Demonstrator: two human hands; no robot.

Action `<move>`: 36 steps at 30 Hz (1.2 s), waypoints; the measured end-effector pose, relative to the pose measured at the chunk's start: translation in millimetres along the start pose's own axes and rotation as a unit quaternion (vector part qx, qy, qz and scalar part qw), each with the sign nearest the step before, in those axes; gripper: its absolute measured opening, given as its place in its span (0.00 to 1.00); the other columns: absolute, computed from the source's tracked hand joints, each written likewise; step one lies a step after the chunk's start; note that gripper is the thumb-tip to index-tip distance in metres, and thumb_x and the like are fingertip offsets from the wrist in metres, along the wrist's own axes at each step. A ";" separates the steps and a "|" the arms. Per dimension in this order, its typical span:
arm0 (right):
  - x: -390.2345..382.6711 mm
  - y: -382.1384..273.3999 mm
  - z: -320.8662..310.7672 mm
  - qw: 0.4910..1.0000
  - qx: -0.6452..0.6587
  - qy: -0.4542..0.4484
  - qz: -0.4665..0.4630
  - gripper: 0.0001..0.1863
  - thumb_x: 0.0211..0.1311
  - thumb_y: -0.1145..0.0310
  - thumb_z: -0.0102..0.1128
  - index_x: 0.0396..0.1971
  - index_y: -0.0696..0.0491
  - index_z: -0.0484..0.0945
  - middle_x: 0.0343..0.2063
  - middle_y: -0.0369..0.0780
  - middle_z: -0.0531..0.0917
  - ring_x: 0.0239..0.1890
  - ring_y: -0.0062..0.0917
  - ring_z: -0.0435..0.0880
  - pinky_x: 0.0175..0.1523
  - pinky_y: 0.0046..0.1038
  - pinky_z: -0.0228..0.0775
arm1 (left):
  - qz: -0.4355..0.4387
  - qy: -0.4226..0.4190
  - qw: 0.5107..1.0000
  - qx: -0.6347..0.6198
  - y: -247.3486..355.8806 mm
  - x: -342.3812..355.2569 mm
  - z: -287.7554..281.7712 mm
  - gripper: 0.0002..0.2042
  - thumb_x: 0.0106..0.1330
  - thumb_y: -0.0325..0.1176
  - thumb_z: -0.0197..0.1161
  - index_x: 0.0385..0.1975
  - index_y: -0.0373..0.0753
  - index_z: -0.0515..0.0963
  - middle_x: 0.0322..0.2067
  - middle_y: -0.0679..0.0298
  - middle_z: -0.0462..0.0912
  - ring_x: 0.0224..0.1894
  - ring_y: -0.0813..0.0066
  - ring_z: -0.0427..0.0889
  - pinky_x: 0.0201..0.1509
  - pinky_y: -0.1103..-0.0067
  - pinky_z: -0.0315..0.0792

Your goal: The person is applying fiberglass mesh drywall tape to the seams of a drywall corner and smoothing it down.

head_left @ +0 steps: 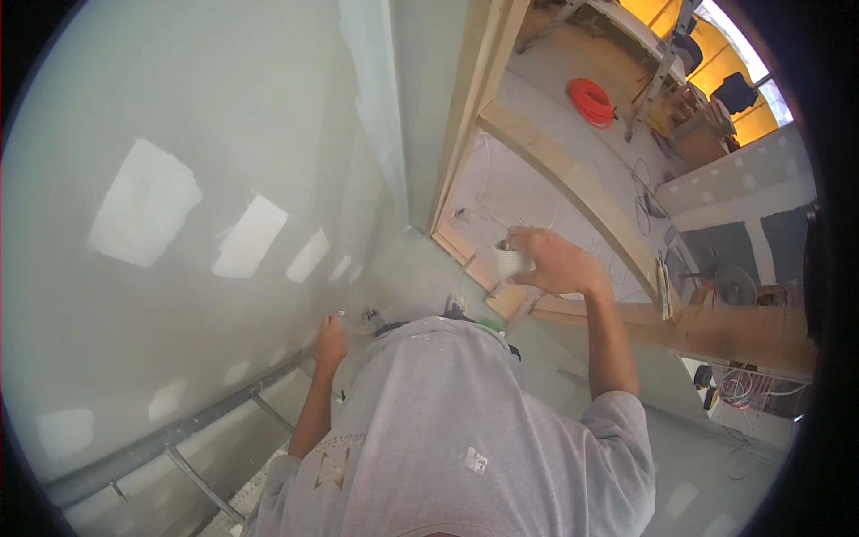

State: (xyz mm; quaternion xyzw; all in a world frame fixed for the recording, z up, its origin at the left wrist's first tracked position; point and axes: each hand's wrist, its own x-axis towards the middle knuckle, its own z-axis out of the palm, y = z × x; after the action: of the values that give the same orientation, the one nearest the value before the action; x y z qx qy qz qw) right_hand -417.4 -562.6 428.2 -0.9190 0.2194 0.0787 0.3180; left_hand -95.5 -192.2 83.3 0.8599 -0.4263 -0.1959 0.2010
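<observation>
Just right of the frame's center, the right hand [564, 262] curls its fingers around a white roll [511, 262]. Left of center and lower, the left hand [331, 341] has bent fingers (whether they grip anything, I cannot tell) near the wall [268, 309].

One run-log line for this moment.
right hand: holding white roll | left hand: curled, contents unclear | surroundings: wooden beam, orange coil

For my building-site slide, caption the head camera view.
Right hand holding a white roll near timber framing, left hand beside a pale wall with white patches.
</observation>
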 end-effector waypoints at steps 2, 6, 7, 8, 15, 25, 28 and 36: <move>-3.7 -31.4 -22.9 1.000 -0.018 -0.013 -0.005 0.26 0.56 0.64 0.72 0.53 0.59 0.79 0.55 0.47 0.80 0.60 0.46 0.76 0.63 0.41 0.70 | 0.077 0.014 0.997 -0.011 54.7 24.1 -29.8 0.23 0.68 0.34 0.66 0.61 0.38 0.74 0.62 0.49 0.74 0.65 0.50 0.72 0.69 0.63 0.66; 3.8 -60.8 -47.2 0.995 -0.039 0.002 -0.094 0.28 0.56 0.63 0.73 0.55 0.59 0.77 0.59 0.47 0.78 0.64 0.44 0.74 0.66 0.39 0.68 | 0.203 -0.029 0.935 -0.289 235.8 61.4 -156.6 0.28 0.64 0.34 0.71 0.64 0.38 0.72 0.65 0.53 0.72 0.69 0.52 0.69 0.72 0.65 0.64; 7.2 -70.6 -52.7 0.992 -0.029 -0.001 -0.126 0.27 0.56 0.63 0.72 0.54 0.59 0.78 0.55 0.48 0.79 0.60 0.45 0.76 0.64 0.39 0.69 | 0.251 -0.035 0.910 -0.329 264.5 62.0 -176.9 0.28 0.64 0.33 0.71 0.64 0.37 0.72 0.65 0.53 0.72 0.69 0.53 0.69 0.72 0.65 0.64; 12.3 -77.9 -56.1 0.987 -0.018 -0.004 -0.159 0.26 0.57 0.64 0.71 0.54 0.59 0.78 0.52 0.50 0.80 0.56 0.46 0.78 0.62 0.39 0.70 | 0.254 -0.032 0.910 -0.327 289.1 64.8 -192.2 0.28 0.64 0.33 0.71 0.64 0.37 0.72 0.65 0.53 0.72 0.69 0.53 0.69 0.72 0.65 0.64; 17.3 -103.5 -102.0 0.979 -0.087 0.058 -0.175 0.27 0.53 0.66 0.73 0.54 0.58 0.78 0.51 0.48 0.82 0.55 0.46 0.81 0.60 0.40 0.73 | 0.315 -0.103 0.911 -0.245 346.2 109.1 -254.5 0.10 0.64 0.29 0.70 0.40 0.31 0.80 0.37 0.58 0.85 0.41 0.70 0.81 0.49 0.73 0.73; -35.2 -166.9 -160.8 0.955 -0.284 0.078 -0.035 0.35 0.49 0.72 0.71 0.60 0.56 0.69 0.39 0.50 0.84 0.46 0.48 0.85 0.51 0.42 0.78 | 0.296 -0.073 0.916 -0.260 322.0 111.6 -231.3 0.09 0.63 0.30 0.70 0.31 0.32 0.79 0.27 0.60 0.82 0.31 0.72 0.77 0.40 0.75 0.71; -55.2 -163.9 -173.2 0.965 -0.249 0.060 -0.061 0.38 0.47 0.69 0.76 0.60 0.57 0.71 0.41 0.51 0.85 0.47 0.48 0.85 0.51 0.41 0.78 | 0.284 -0.084 0.910 -0.290 315.6 108.4 -225.8 0.08 0.63 0.30 0.69 0.31 0.31 0.79 0.27 0.61 0.82 0.32 0.75 0.77 0.39 0.76 0.71; -100.5 -153.7 -222.9 0.960 -0.228 0.144 -0.079 0.36 0.42 0.67 0.81 0.55 0.61 0.79 0.50 0.53 0.85 0.53 0.43 0.86 0.58 0.36 0.78 | 0.243 -0.068 0.917 -0.308 283.1 127.3 -203.9 0.08 0.65 0.30 0.69 0.32 0.31 0.79 0.27 0.63 0.83 0.31 0.78 0.77 0.39 0.78 0.71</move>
State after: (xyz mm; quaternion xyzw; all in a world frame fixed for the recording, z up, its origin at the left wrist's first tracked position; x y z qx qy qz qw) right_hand -436.2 -557.2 716.3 -0.9831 0.1661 -0.0323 0.0703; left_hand -105.9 -416.4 379.1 0.6097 -0.5535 -0.3204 0.4682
